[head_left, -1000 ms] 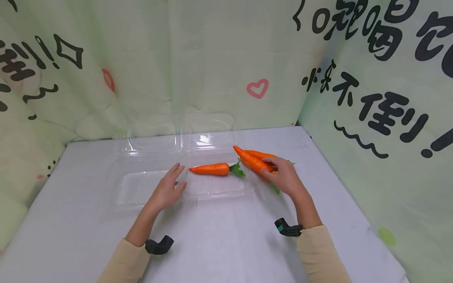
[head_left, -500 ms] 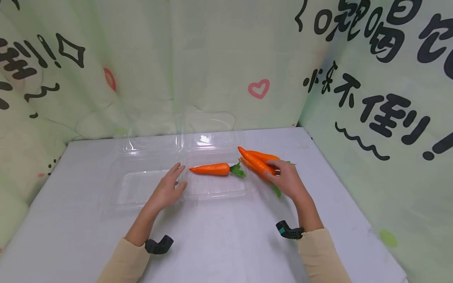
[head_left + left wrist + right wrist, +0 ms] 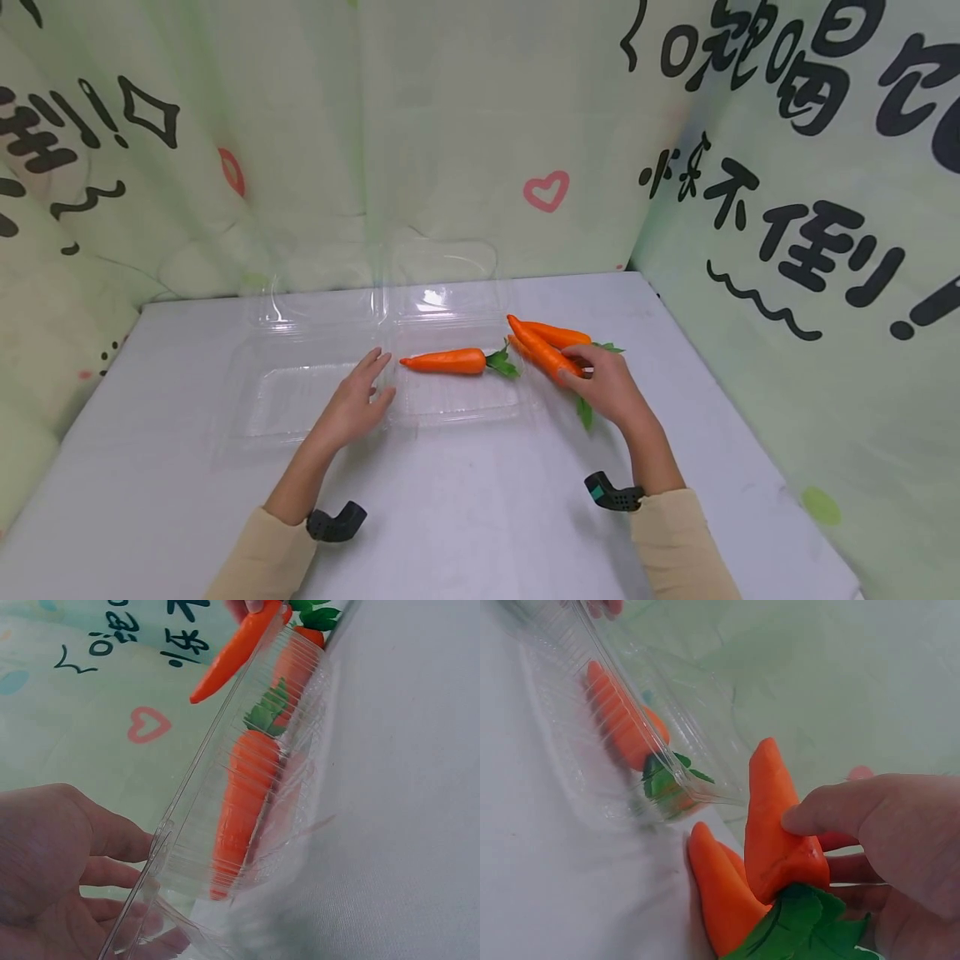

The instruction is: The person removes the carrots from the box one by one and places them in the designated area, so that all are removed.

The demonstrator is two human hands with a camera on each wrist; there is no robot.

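My right hand (image 3: 603, 383) pinches an orange carrot (image 3: 769, 817) with green leaves between thumb and fingers, just right of a clear plastic clamshell box (image 3: 457, 408). Under and behind the held carrot, a second carrot (image 3: 567, 336) lies on the table, with the tip of a third (image 3: 516, 344) poking out. Inside the right-hand box, one carrot (image 3: 446, 361) lies sideways, its leaves to the right. My left hand (image 3: 356, 400) has its fingers extended over the boxes' adjoining edges; in the left wrist view its fingertips touch the clear rim (image 3: 161, 840).
Another clear clamshell box (image 3: 292, 404) stands at the left, and both lids (image 3: 442, 283) are folded up at the back. A white table (image 3: 465, 517) extends toward me. Printed green curtains (image 3: 450, 125) hang behind and at the right.
My right hand has shifted slightly right and toward me with the held carrot, whose tip moves away from the box. My left hand stays in place.
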